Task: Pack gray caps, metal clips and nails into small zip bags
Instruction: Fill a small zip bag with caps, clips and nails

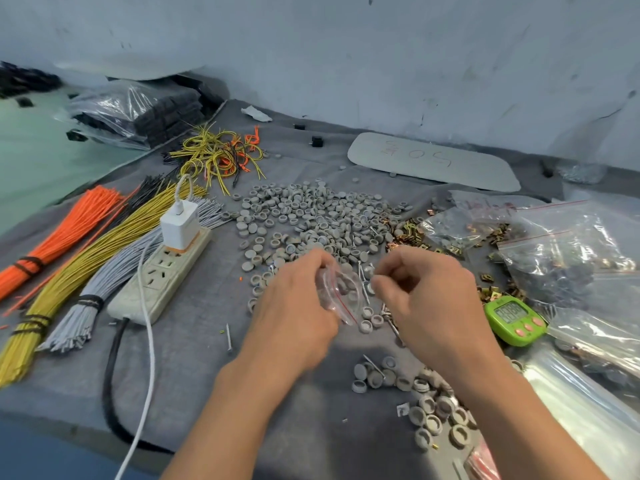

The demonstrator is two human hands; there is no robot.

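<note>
My left hand (298,299) grips a small clear zip bag (341,292) with a red seal line, held above the grey mat. My right hand (422,292) is just right of the bag's mouth, with fingers curled and thumb and forefinger pinched together; what it pinches is too small to make out. A wide spread of gray caps (311,216) lies beyond both hands, and more gray caps (433,407) sit near my right forearm. Metal clips (408,233) are piled right of the caps. Nails (364,289) lie scattered between my hands.
A power strip (162,275) with a white charger (180,226) lies to the left, beside orange, yellow and grey wire bundles (65,258). A green timer (514,318) and filled zip bags (568,251) crowd the right. A grey board (433,161) lies at the back.
</note>
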